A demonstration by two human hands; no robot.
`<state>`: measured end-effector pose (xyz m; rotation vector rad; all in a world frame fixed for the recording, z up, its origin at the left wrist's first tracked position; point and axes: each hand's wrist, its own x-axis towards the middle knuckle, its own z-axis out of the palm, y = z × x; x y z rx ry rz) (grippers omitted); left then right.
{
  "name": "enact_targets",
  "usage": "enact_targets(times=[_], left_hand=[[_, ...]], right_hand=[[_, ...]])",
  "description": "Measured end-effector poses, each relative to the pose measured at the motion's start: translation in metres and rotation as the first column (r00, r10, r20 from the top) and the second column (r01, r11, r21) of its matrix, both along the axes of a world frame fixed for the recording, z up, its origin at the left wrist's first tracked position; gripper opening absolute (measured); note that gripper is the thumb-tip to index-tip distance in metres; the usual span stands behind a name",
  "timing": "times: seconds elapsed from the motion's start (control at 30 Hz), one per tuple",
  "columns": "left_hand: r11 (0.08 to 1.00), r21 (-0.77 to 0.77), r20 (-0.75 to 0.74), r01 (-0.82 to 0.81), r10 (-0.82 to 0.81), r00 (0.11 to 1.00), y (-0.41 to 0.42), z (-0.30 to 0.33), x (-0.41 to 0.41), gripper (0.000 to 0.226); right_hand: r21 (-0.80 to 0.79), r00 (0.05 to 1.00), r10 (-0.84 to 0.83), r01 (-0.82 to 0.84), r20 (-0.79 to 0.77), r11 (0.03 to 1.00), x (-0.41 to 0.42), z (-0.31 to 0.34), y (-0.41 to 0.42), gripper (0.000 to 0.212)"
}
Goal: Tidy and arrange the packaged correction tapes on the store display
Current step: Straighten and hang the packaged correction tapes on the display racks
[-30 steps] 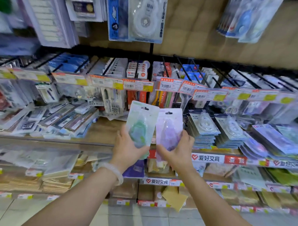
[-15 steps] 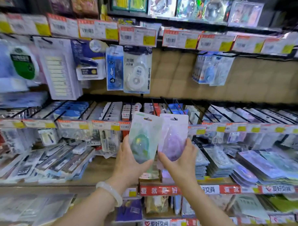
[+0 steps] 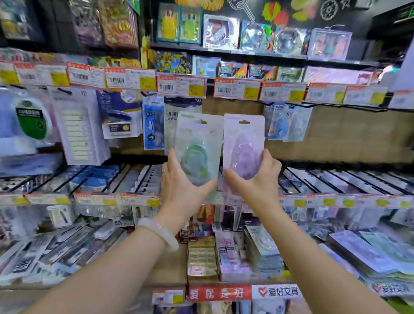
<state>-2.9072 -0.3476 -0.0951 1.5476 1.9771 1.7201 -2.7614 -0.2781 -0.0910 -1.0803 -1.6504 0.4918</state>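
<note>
Two packaged correction tapes, green pack [image 3: 196, 151] gripped in the left hand [image 3: 183, 191] and purple pack [image 3: 243, 151] in the right hand [image 3: 259, 182], are held upright before the hanging pegs [image 3: 320, 105], probably for hooking on.

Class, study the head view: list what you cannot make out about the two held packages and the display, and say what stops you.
- Green package: printed text, blurred; lower corner covered by the left hand.
- Purple package: bottom edge hidden behind the right hand.
- Price tags: figures too small and blurred.
- Free peg for hanging: not discernible.
</note>
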Motion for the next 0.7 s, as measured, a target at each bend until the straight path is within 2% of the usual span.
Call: enact_targets(times=[0.1,0.23,0.7], left_hand=[[0.999,0.002,0.006,-0.042,0.042,0.999,0.005,0.002,0.001,0.114],[0.996,0.0,0.02,-0.088,0.088,0.996,0.014,0.006,0.001,0.112],[0.983,0.034,0.007,-0.18,0.18,0.984,0.038,0.01,0.005,0.105]], right_hand=[[0.027,0.999,0.026,-0.027,0.021,0.999,-0.003,0.013,0.009,0.095],[0.013,0.997,0.068,-0.068,0.039,0.998,-0.008,0.023,0.022,0.097],[0.117,0.995,0.099,-0.102,0.035,0.988,-0.025,0.037,0.069,0.098]])
